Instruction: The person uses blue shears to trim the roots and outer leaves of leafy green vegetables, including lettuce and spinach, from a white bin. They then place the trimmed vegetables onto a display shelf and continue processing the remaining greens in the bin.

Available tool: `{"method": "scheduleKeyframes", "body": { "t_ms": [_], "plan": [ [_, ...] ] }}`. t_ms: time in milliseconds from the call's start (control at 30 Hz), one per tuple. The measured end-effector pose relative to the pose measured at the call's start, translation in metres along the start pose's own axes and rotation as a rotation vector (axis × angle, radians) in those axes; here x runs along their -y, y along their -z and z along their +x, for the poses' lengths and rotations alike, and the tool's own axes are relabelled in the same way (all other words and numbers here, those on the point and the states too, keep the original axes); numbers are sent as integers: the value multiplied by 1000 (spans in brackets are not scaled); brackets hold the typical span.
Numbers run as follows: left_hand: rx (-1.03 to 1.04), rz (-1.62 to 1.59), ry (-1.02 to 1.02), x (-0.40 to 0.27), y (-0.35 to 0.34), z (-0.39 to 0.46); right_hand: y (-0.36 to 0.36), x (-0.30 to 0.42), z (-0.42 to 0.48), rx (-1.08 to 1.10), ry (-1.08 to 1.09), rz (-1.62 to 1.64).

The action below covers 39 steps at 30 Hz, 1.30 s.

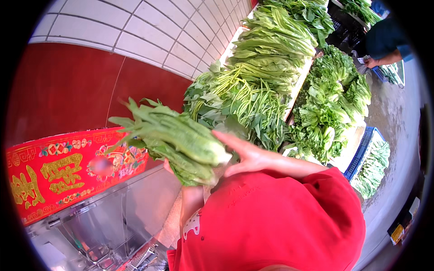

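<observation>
My left hand [168, 166] is under a bundle of long-leaf lettuce [176, 135] and holds it up in front of my red shirt [278, 216]. Most of that hand is hidden by the leaves. The leaf tips point to the upper left, and the pale cut stem ends face right. Beside those ends is my right hand [249, 157], with its index finger and thumb spread apart around them. Whether it touches the stems I cannot tell. Just beyond it lies a heap of leafy greens with thin stalks [240, 101].
Similar long-leaf lettuce [274, 50] is piled farther back, beside curly lettuce [332, 101]. A blue crate [362, 154] of greens stands at right. Another person's hand [372, 63] holds a small pale item. Left are a red banner [76, 169] with gold writing and a metal cabinet [101, 216].
</observation>
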<state>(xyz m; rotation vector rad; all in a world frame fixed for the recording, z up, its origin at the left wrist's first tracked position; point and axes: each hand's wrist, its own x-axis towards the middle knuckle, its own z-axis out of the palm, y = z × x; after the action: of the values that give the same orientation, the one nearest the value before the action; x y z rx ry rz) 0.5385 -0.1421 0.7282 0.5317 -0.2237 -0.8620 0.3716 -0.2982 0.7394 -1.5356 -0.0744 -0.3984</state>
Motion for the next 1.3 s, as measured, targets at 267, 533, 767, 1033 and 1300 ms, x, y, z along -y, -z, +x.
{"method": "scheduleKeyframes", "body": {
  "t_ms": [267,533,767,1033,1300],
  "plan": [
    [-107,267,165,11,-46,15,47,-20,-6,-331,-191,948],
    [234,13,205,16,-46,10,249,-157,-48,-1022,-485,571],
    [78,-71,195,9,-51,2,251,-177,-46,-1000,-411,621],
    [167,145,252,25,-60,10,253,-195,-36,-1128,-450,456],
    [148,99,269,64,-63,23,240,-186,-64,-1280,-574,173]
  ]
}}
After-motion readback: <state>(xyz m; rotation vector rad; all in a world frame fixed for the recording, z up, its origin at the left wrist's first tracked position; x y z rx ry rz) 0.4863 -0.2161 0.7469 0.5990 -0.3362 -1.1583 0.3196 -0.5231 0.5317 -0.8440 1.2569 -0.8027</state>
